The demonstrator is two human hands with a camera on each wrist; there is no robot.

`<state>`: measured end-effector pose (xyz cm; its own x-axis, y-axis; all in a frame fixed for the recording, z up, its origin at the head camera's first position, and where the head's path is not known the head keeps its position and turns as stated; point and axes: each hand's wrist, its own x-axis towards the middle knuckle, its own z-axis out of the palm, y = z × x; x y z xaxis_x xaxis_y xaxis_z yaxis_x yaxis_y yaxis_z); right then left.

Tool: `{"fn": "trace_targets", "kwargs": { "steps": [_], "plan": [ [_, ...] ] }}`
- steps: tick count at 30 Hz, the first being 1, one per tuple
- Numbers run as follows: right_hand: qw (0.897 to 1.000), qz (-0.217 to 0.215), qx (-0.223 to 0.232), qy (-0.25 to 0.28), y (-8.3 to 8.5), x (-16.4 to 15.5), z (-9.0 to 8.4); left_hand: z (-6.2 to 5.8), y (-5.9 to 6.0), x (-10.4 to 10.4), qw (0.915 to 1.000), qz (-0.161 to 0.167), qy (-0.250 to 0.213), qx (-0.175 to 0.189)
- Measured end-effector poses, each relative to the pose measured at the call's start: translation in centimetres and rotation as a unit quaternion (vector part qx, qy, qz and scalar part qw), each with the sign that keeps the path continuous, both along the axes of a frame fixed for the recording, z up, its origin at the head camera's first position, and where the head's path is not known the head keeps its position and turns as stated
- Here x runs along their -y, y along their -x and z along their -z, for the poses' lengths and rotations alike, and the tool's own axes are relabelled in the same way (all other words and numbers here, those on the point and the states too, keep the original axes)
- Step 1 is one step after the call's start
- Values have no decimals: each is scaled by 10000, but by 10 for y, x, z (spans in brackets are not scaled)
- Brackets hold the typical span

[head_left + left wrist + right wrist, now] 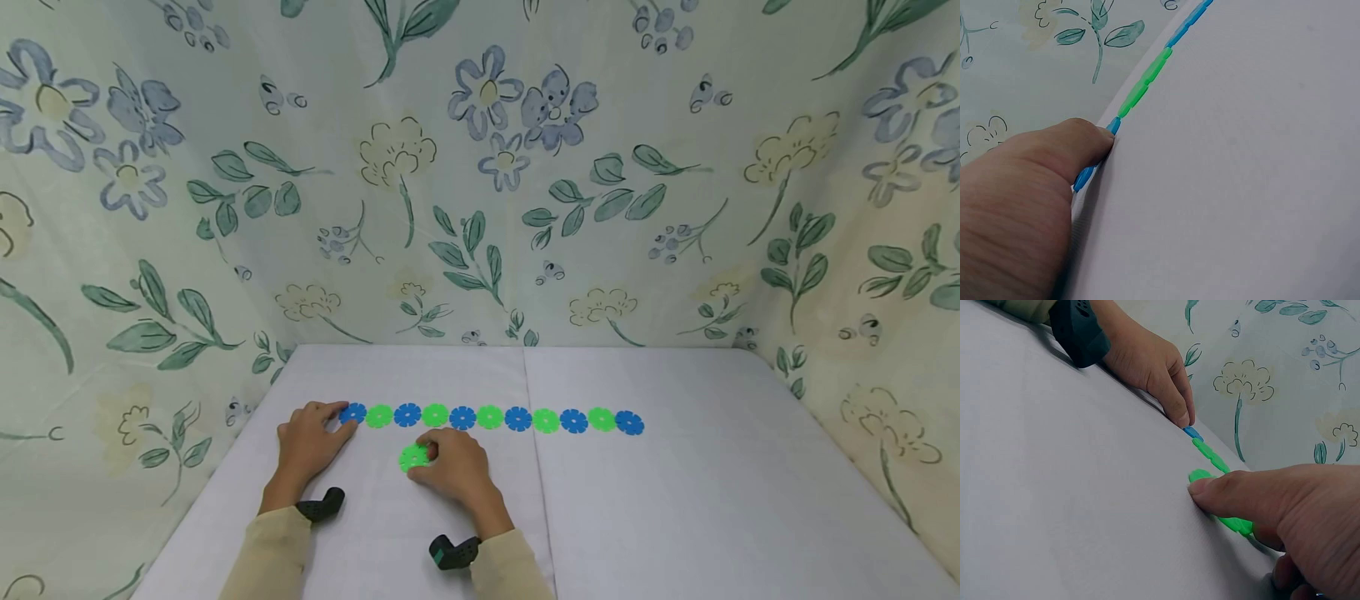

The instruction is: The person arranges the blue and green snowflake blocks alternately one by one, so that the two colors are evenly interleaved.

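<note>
Green loose disc [413,457] pinched in right hand [454,468] grip | left hand [310,440] fingertips rest on blue end disc [352,412]

You are sitting at a makeshift recording booth rather than a lived-in room. A floral cloth backdrop [480,167], printed with blue and yellow flowers and green leaves, hangs behind the table and wraps round both sides, closing off whatever lies beyond. In front of you is a plain white table [712,500] with a seam down its middle. A neat row of blue and green plastic discs [491,417] lies across it, and small black cameras [321,505] strapped at your wrists mark this as a set-up for filming hand work.
</note>
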<state>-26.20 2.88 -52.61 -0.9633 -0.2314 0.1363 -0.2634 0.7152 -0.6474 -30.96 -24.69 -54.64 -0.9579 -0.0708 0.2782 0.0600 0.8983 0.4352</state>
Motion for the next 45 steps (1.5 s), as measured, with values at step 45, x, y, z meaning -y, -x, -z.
{"fn": "trace_targets", "kwargs": {
  "steps": [45],
  "plan": [
    [9908, -167, -1129, 730, -3, -1, -14, 1, -2, 1, 10000, 17, 49, -36]
  ]
}}
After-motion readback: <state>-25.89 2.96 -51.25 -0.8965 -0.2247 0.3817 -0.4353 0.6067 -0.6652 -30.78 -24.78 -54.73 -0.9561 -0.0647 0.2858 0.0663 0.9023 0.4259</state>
